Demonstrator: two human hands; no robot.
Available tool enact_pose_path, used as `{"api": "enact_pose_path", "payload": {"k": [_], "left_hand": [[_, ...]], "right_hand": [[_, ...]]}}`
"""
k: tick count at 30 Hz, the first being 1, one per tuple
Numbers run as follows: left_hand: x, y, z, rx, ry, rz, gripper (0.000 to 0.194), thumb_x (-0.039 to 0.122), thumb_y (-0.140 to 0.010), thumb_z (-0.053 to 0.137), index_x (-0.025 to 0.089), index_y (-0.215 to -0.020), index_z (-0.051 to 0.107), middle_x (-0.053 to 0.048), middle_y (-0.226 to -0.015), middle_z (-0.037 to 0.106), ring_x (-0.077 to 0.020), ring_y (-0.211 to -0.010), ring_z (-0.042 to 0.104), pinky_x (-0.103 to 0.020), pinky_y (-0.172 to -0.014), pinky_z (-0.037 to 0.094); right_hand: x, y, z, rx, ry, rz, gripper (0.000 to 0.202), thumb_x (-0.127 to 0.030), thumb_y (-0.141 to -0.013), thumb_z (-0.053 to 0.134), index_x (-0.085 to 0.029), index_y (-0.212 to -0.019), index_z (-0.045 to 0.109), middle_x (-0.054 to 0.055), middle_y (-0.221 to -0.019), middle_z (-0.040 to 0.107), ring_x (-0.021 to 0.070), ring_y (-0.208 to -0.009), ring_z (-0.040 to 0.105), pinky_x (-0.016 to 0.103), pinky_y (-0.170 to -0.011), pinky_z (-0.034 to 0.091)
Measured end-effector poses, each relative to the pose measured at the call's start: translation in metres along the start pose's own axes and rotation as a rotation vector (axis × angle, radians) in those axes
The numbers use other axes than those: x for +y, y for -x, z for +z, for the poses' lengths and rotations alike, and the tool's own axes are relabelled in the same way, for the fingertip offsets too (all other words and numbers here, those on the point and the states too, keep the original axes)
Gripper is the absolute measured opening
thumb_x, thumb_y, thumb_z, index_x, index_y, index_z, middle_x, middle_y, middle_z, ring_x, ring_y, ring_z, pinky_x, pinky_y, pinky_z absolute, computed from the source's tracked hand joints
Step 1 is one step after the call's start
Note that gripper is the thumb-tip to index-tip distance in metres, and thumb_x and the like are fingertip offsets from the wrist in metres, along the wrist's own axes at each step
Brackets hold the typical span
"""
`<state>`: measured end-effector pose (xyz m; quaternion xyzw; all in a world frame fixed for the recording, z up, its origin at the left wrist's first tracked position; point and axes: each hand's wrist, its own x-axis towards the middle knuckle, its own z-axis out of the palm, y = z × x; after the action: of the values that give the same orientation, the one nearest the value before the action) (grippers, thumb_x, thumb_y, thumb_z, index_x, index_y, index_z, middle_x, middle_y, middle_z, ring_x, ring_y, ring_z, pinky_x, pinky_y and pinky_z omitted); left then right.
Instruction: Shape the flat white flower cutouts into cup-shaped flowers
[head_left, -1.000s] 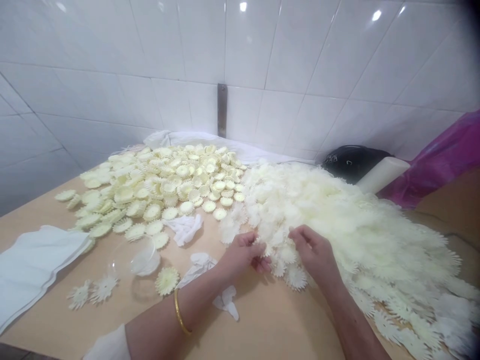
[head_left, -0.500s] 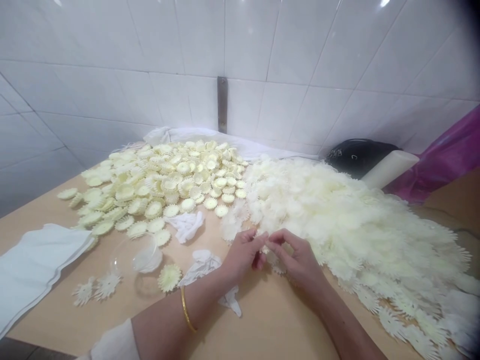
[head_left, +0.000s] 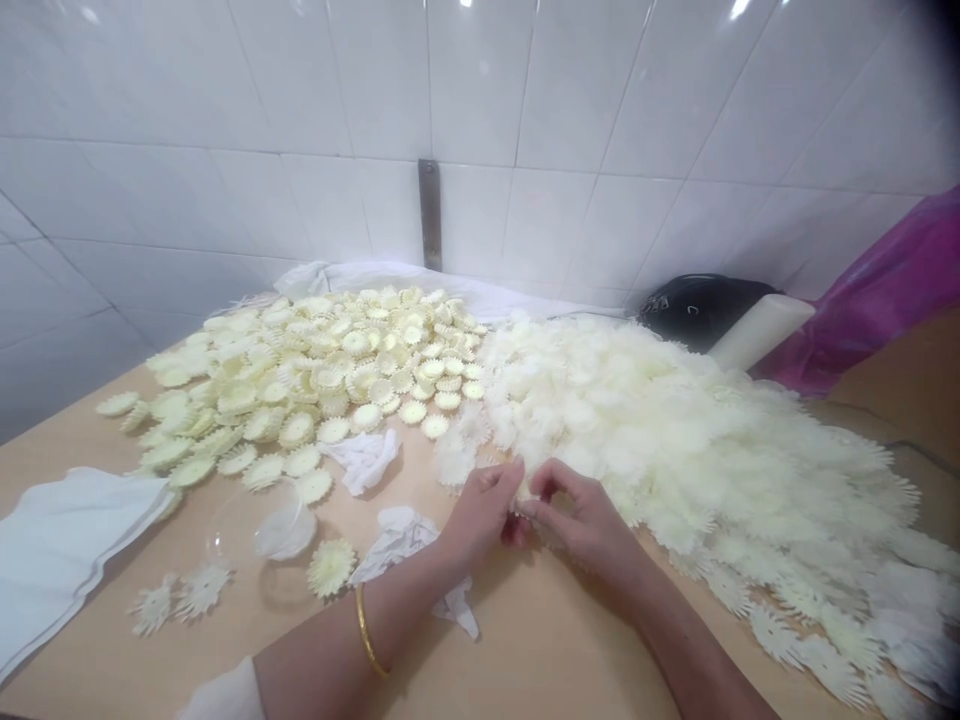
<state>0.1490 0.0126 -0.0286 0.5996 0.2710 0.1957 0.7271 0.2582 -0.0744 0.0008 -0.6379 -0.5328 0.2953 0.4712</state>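
Above the counter (head_left: 540, 655), our left hand (head_left: 484, 507) and right hand (head_left: 589, 515) pinch 1 pale piece (head_left: 523, 493) between them, near the whitish pile (head_left: 660, 440).

Shows a dark metal strip (head_left: 430, 215) upright against the white tiled wall (head_left: 300, 80). Has a long white cloth (head_left: 420, 282) bunched along the back edge of the tabletop (head_left: 525, 650). At back right, shows a black bag (head_left: 694, 305), with a pale roll (head_left: 765, 328) slanting before it and purple plastic (head_left: 877, 280) just beside. At left, includes flat white sheets (head_left: 64, 550) lying overlapped.
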Motion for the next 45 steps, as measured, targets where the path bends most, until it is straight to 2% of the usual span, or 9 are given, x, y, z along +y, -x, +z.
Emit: {"api": "enact_pose_path", "payload": {"k": [4, 10, 13, 17, 24, 30, 33, 39, 45], "left_hand": [[0.002, 0.0, 0.0, 0.002, -0.039, -0.007, 0.05, 0.059, -0.075, 0.036, 0.014, -0.061, 0.05, 0.001, -0.04, 0.049, -0.0085, -0.035, 0.046, -0.019, -0.039, 0.033], [0.001, -0.001, 0.0, -0.006, -0.009, -0.057, 0.049, 0.06, -0.072, 0.04, 0.013, -0.063, 0.052, -0.003, -0.045, 0.055, -0.0097, -0.036, 0.049, -0.019, -0.039, 0.035], [0.0, -0.002, 0.0, -0.03, -0.033, -0.087, 0.054, 0.062, -0.073, 0.036, 0.012, -0.058, 0.052, -0.005, -0.044, 0.056, -0.0109, -0.038, 0.051, -0.021, -0.043, 0.039], [0.0, -0.002, -0.001, -0.075, -0.052, -0.118, 0.06, 0.064, -0.073, 0.032, 0.01, -0.059, 0.054, -0.007, -0.048, 0.059, -0.0123, -0.043, 0.055, -0.021, -0.046, 0.04], [0.002, 0.001, -0.005, -0.132, 0.017, -0.072, 0.039, 0.049, -0.066, 0.058, 0.011, -0.069, 0.053, -0.006, -0.057, 0.062, -0.0115, -0.048, 0.056, -0.02, -0.047, 0.039], [0.001, -0.002, -0.004, -0.202, 0.214, -0.105, 0.032, 0.041, -0.068, 0.06, 0.012, -0.067, 0.047, -0.006, -0.059, 0.062, -0.0115, -0.048, 0.057, -0.021, -0.046, 0.041], [0.0, -0.004, -0.001, -0.207, 0.27, -0.108, 0.032, 0.041, -0.069, 0.06, 0.013, -0.066, 0.045, -0.004, -0.057, 0.061, -0.011, -0.045, 0.056, -0.02, -0.044, 0.04], [-0.001, -0.004, 0.003, -0.165, 0.255, -0.08, 0.033, 0.043, -0.069, 0.058, 0.014, -0.063, 0.044, -0.003, -0.054, 0.06, -0.0095, -0.042, 0.054, -0.019, -0.042, 0.038], [-0.006, -0.006, 0.005, -0.073, 0.208, -0.028, 0.026, 0.037, -0.07, 0.057, 0.013, -0.064, 0.046, -0.003, -0.056, 0.06, -0.0105, -0.044, 0.055, -0.02, -0.043, 0.039]], "right_hand": [[0.001, 0.0, -0.003, -0.043, -0.015, 0.017, 0.011, -0.026, -0.075, 0.054, -0.019, -0.069, 0.048, -0.002, -0.06, 0.056, 0.014, -0.061, 0.053, 0.025, -0.058, 0.041], [0.002, -0.003, -0.005, -0.085, -0.075, 0.082, 0.022, -0.033, -0.081, 0.044, -0.018, -0.066, 0.047, 0.0, -0.059, 0.057, 0.014, -0.059, 0.055, 0.026, -0.058, 0.042], [0.003, -0.002, 0.0, -0.055, -0.035, 0.138, 0.016, -0.028, -0.074, 0.052, -0.019, -0.063, 0.044, -0.002, -0.053, 0.056, 0.0136, -0.053, 0.053, 0.024, -0.049, 0.04], [0.008, -0.003, 0.001, 0.025, 0.037, 0.092, 0.015, -0.025, -0.071, 0.054, -0.019, -0.06, 0.046, -0.003, -0.05, 0.053, 0.012, -0.047, 0.048, 0.022, -0.044, 0.036], [0.01, -0.004, -0.005, -0.013, 0.056, 0.034, 0.019, -0.024, -0.08, 0.041, -0.017, -0.065, 0.05, -0.002, -0.056, 0.053, 0.0118, -0.054, 0.049, 0.022, -0.051, 0.037], [0.011, -0.004, -0.008, -0.017, 0.036, 0.017, 0.024, -0.034, -0.086, 0.035, -0.019, -0.068, 0.042, -0.003, -0.056, 0.049, 0.0115, -0.055, 0.047, 0.022, -0.052, 0.036], [0.013, -0.004, -0.007, 0.071, 0.069, 0.006, 0.027, -0.037, -0.086, 0.034, -0.019, -0.065, 0.038, -0.005, -0.054, 0.042, 0.0105, -0.051, 0.042, 0.022, -0.05, 0.034], [0.02, -0.008, 0.002, 0.391, 0.381, -0.021, 0.027, -0.033, -0.086, 0.033, -0.021, -0.062, 0.031, -0.005, -0.052, 0.036, 0.0112, -0.048, 0.037, 0.023, -0.047, 0.029], [0.019, -0.008, -0.003, 0.493, 0.412, -0.023, 0.025, -0.033, -0.086, 0.033, -0.02, -0.065, 0.036, -0.003, -0.055, 0.04, 0.0122, -0.05, 0.04, 0.024, -0.05, 0.032]]}}
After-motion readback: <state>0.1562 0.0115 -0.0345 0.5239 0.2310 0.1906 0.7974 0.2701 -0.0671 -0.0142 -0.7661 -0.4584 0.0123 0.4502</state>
